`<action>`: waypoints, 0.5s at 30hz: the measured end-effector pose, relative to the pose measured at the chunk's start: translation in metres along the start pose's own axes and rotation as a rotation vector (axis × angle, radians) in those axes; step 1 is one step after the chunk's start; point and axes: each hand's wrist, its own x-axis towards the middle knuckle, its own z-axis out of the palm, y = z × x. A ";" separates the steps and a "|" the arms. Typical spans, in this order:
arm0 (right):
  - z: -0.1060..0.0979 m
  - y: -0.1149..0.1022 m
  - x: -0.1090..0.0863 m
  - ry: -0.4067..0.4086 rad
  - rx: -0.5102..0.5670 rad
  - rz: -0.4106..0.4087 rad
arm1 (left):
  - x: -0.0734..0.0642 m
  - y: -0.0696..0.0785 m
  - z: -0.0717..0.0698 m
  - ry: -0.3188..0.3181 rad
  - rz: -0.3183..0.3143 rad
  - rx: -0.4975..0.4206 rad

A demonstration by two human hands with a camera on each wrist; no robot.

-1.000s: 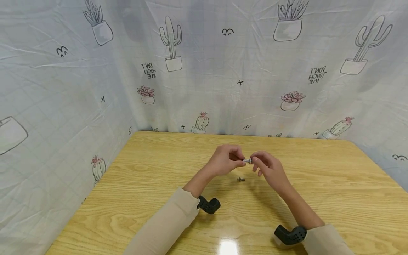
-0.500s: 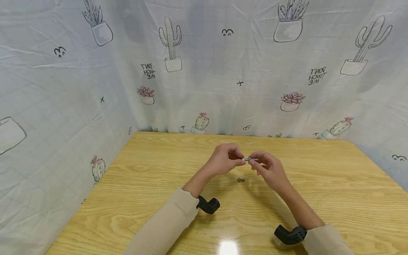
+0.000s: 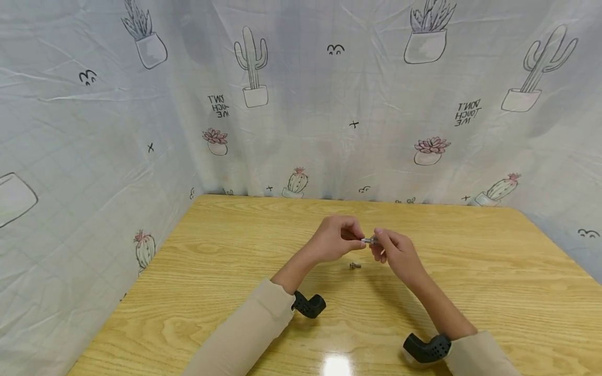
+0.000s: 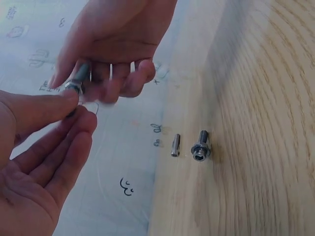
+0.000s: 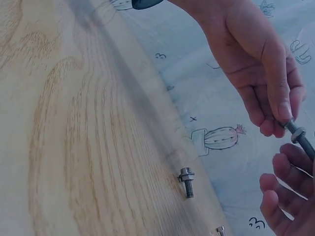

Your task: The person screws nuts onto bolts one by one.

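Wooden table, left hand pinching bolt

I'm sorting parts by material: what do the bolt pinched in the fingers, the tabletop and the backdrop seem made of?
Bolt: metal, probably steel, given its silvery grey glints; any plating can't be told. Tabletop: wood or wood-look laminate with a glossy finish, showing grain and a bright reflection. Backdrop: perhaps thin plastic or coated fabric, printed, with a slight sheen and creases.

Curtained-off workspace, kind of room unclear, wood-grain table, cactus-print sheeting hanging behind and on both sides
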 end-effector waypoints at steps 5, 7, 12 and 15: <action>0.000 0.003 0.000 0.024 0.006 -0.072 | -0.001 -0.002 -0.002 0.039 -0.057 0.020; 0.000 0.004 0.000 0.021 -0.002 -0.113 | -0.001 -0.002 -0.003 0.047 -0.065 0.016; 0.001 0.005 0.001 0.018 -0.009 -0.153 | -0.001 -0.002 -0.004 0.043 -0.080 0.009; 0.001 0.004 0.001 0.014 0.013 -0.148 | -0.001 -0.001 -0.005 0.038 -0.092 0.004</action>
